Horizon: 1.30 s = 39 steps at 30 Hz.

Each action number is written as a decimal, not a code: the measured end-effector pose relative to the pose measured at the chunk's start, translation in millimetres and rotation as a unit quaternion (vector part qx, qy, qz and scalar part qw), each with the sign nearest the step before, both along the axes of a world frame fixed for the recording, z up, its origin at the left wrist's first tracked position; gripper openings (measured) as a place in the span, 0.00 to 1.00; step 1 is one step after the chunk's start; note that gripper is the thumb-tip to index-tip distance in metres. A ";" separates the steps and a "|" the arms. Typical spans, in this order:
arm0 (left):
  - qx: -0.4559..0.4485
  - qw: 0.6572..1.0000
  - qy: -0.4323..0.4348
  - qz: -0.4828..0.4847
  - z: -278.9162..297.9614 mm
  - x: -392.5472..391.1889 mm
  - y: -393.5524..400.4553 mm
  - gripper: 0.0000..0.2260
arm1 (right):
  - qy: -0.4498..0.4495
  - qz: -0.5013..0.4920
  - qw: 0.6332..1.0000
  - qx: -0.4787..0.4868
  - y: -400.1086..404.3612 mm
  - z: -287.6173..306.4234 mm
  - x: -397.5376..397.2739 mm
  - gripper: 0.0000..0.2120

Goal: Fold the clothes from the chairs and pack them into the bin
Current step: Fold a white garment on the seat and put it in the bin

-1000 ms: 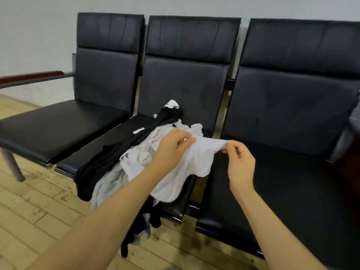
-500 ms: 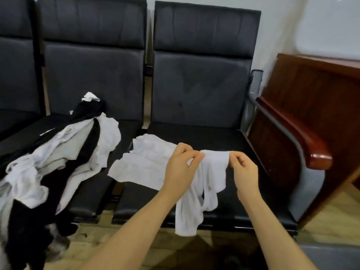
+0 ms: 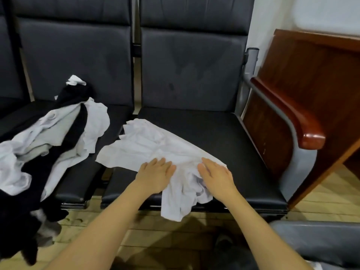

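The white thin cotton garment [image 3: 155, 151] lies spread but still crumpled on the black leather seat of the right chair [image 3: 233, 145], one end hanging over its front edge. In the head view the left hand [image 3: 156, 177] and the right hand [image 3: 217, 177] both rest flat on it, fingers straight and close together, pinching nothing. The mixed heap of white, grey and black clothes [image 3: 50, 141] waits on the next seat. I judge the task only started: nothing is folded, and I see no bin for sure.

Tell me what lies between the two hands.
In the head view, only bunched cloth of the white shirt lies between left hand and right hand.
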State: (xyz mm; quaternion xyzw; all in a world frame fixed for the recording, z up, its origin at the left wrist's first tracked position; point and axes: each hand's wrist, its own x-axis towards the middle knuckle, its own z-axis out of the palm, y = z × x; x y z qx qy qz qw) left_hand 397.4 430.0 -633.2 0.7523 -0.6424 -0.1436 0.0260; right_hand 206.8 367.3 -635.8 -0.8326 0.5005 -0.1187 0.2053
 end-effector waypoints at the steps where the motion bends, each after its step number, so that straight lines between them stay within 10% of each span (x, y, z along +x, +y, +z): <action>1: 0.022 1.000 -0.004 0.001 -3.4 7.7 3.3 0.23 | 0.065 0.038 0.997 0.016 1.2 -5.7 0.0 0.24; 12: 0.010 0.999 0.029 0.044 -21.5 56.0 -19.3 0.22 | 0.163 0.086 0.983 -0.003 -33.0 -9.5 6.5 0.28; 18: -0.137 0.990 -0.022 0.028 -22.5 60.5 -8.0 0.18 | -0.067 -0.087 0.994 -0.016 -28.8 2.4 35.6 0.21; 27: -0.182 0.978 0.011 0.103 -21.9 73.5 -7.6 0.15 | -0.012 -0.052 0.997 -0.056 -5.3 -13.2 55.8 0.10; 39: -0.334 0.929 0.138 0.085 3.7 58.8 -0.8 0.08 | -0.263 -0.044 0.964 -0.017 -4.9 -3.7 38.5 0.09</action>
